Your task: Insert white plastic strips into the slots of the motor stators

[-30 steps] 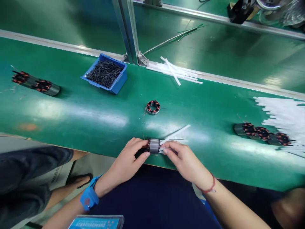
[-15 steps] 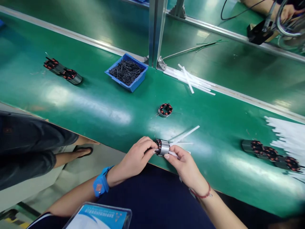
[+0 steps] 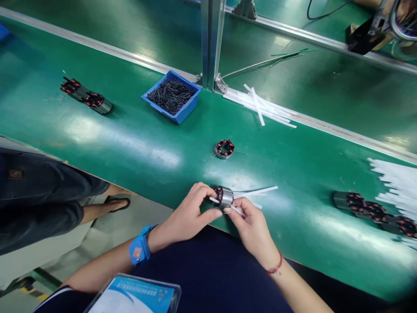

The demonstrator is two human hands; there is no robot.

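A silver stator [image 3: 225, 197] with black and copper windings lies on its side near the bench's front edge. My left hand [image 3: 195, 213] holds its winding end between thumb and fingers. Pinched in my right hand [image 3: 250, 221] is a white strip [image 3: 238, 211] at the stator's right end. More white strips [image 3: 260, 190] stick out of that end to the right, and a short white end shows at the left opening. Behind it, another stator [image 3: 224, 148] with thin loose wires stands on the green bench [image 3: 189, 156].
A blue bin [image 3: 185, 114] of black pieces stands behind, left of a metal post [image 3: 210, 48]. White strips [image 3: 260, 108] lie along the rail. Stators lie at left [image 3: 86, 96] and right [image 3: 371, 209], beside a white strip pile [image 3: 395, 182]. A person's legs [image 3: 48, 187] show at left.
My left thumb has moved down and away from the fingers, and a white end now shows at the stator's left opening. The strips on the right have swung lower.
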